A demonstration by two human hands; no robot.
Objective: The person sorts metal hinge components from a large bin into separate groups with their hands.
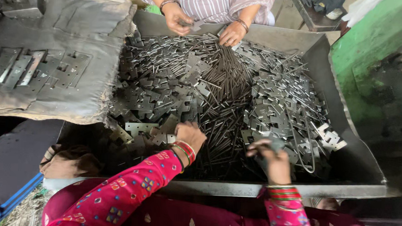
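A big metal tray [341, 114] holds a heap of flat grey hinge plates [161, 88] and a pile of thin dark metal pins [225, 78] down its middle. My left hand [188, 135], in a pink patterned sleeve with bangles, reaches palm down into the plates at the near edge of the pile; what its fingers grip is hidden. My right hand [273, 159] hovers over the near right of the tray, fingers closed around a small grey metal piece [275, 143]. Across the tray another person's hands [178, 19] [234, 34] work with parts.
Left of the tray lies a worn grey padded cloth [55, 30] with a row of assembled hinges [35, 69] on it. A bent wire loop [309, 145] rests in the tray's right side. A green wall [371, 48] stands at right. A brown cloth bundle [68, 161] lies near left.
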